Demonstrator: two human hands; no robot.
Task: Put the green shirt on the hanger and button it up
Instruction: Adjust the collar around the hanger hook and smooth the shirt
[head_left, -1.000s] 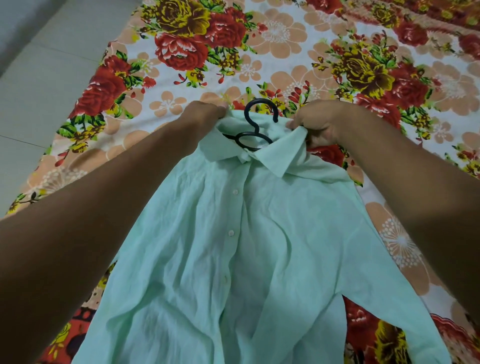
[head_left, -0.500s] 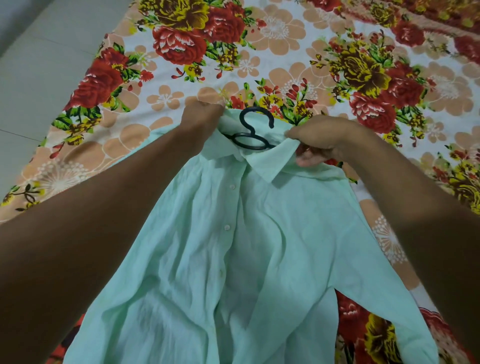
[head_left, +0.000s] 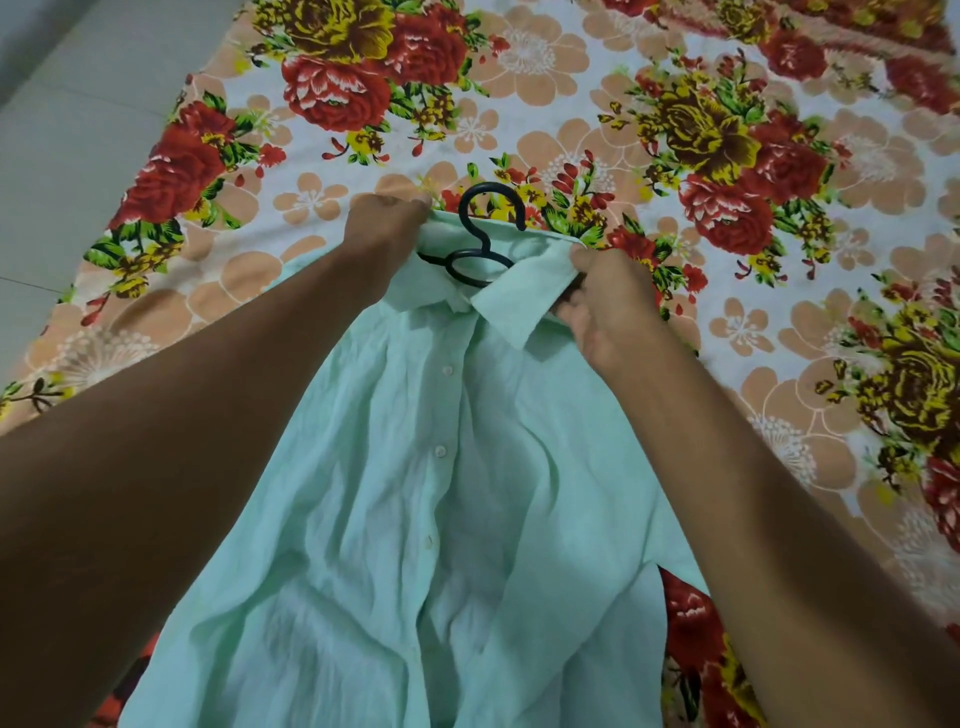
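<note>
Pale tiled floor (head_left: 57, 156) along the left edge, beside a floral bedsheet (head_left: 727, 130) in red, yellow and peach spread flat. Left hand (head_left: 387, 228) at the left end of the collar (head_left: 511, 293), fingers curled down into the fabric, gripping it; fingertips hidden behind the knuckles. Mint green shirt (head_left: 415, 519) lying front-up on the bedsheet, wrinkled, stretching from the collar down toward the bottom edge of the view. White buttons (head_left: 440, 451) in a line down the placket; whether each is fastened, hard to tell. Black hanger (head_left: 480, 249) inside the neck opening, hook poking out past the collar onto the sheet, shoulders hidden under the cloth. Right hand (head_left: 605, 306) at the right collar point, thumb and fingers pinching the folded collar edge. Both forearms reaching in from the bottom corners.
</note>
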